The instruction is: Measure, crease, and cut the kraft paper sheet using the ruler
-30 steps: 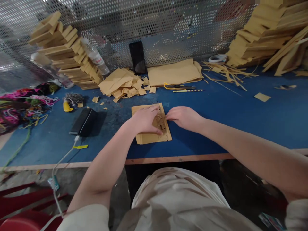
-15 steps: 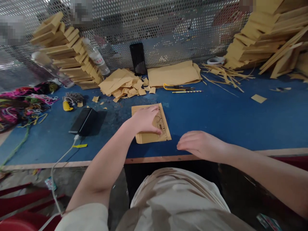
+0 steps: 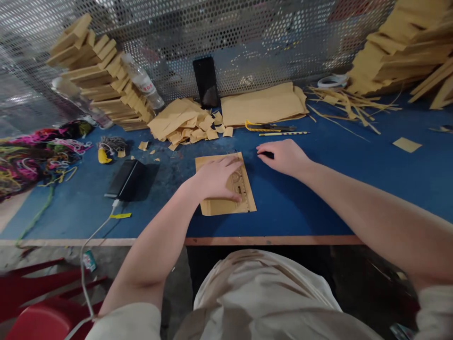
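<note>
My left hand point(image 3: 217, 179) lies flat with spread fingers over a brown paper piece point(image 3: 215, 208), which looks like an envelope or folded sheet. Under its thumb and fingers is a clear plastic ruler with cut-out shapes point(image 3: 238, 177), set along the right part of the paper. To the right of the paper, my right hand point(image 3: 285, 158) hovers just above the blue table, its fingers curled and the thumb brought up to them. Whatever it may pinch is too small or hidden. Beyond it lie a striped pencil point(image 3: 283, 133) and a yellow cutter knife point(image 3: 267, 126).
Paper scraps point(image 3: 187, 123) and a brown paper stack point(image 3: 262, 104) lie at the back, by an upright phone point(image 3: 205, 82). Tall piles of folded paper point(image 3: 106, 75) stand at both sides. At left are a black power bank point(image 3: 123, 179) with a cable and tangled yarn point(image 3: 35, 151).
My right hand has moved from near the table's front edge, forward to beside the paper's upper right. My left hand stays on the ruler and paper. The view has shifted slightly.
</note>
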Motion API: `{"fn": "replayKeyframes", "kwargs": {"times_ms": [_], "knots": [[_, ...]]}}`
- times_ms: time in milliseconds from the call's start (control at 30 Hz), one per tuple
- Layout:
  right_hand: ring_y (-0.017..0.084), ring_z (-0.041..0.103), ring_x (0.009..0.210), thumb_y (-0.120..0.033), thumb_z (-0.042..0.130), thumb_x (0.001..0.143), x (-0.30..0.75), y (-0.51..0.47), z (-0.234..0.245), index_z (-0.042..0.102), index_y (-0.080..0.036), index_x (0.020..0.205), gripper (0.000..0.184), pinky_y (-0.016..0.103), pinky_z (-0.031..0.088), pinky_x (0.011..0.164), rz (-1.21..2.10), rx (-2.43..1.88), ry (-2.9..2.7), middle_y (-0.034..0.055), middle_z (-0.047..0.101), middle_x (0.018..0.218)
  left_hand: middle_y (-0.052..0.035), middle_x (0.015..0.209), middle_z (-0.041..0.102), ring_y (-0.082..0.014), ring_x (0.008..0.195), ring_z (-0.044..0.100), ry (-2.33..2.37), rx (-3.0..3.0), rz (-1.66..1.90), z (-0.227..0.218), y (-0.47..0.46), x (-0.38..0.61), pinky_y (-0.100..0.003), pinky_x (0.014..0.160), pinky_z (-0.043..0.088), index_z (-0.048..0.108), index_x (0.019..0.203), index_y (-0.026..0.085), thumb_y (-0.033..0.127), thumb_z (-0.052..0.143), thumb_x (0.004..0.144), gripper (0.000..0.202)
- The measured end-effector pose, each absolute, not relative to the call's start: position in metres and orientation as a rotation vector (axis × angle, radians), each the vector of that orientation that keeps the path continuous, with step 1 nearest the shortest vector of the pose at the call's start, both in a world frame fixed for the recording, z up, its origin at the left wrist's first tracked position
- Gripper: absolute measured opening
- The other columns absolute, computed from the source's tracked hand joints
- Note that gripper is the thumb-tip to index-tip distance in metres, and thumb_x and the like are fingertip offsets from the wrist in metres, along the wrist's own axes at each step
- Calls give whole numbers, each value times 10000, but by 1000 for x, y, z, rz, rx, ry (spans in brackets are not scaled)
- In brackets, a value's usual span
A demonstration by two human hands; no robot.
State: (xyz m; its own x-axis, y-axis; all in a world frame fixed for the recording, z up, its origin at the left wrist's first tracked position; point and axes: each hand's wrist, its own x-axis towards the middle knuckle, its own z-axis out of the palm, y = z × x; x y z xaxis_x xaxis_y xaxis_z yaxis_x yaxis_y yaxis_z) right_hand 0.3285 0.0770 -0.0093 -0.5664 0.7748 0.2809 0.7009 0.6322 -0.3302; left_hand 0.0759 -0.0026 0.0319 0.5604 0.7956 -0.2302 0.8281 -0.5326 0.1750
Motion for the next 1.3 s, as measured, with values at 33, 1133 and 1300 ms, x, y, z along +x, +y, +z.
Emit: {"fn": "replayKeyframes", "kwargs": {"times_ms": [33,1133,1300], "knots": [[319,743,1062,-241,625,906,330,75,-13,795,-183,1016,210,457,574,935,247,-1140,-2463,101,788,1138,-145,1705,251,-339,1551,311,1338,2532,-194,32,-3,76,-473,1250,293,344,1600,194,724,778,739,1100],[378,417,1483,-717,634,872,308,22,-23,500,-88,1502,900,605,252,1237,335,-564,-2900,256,451,1573,-128,1635,382,-377,1406,497,1503,2478,-216,38,-1,65,-473,1134,422,434,1565,260,772,689,796,958],[416,360,1507,-724,626,871,305,22,-22,469,8,1492,972,635,250,1235,296,-594,-2910,318,419,1567,-181,1621,382,-370,1481,400,1452,2602,-115,23,5,78,-464,1208,320,461,1534,162,746,710,806,965]]}}
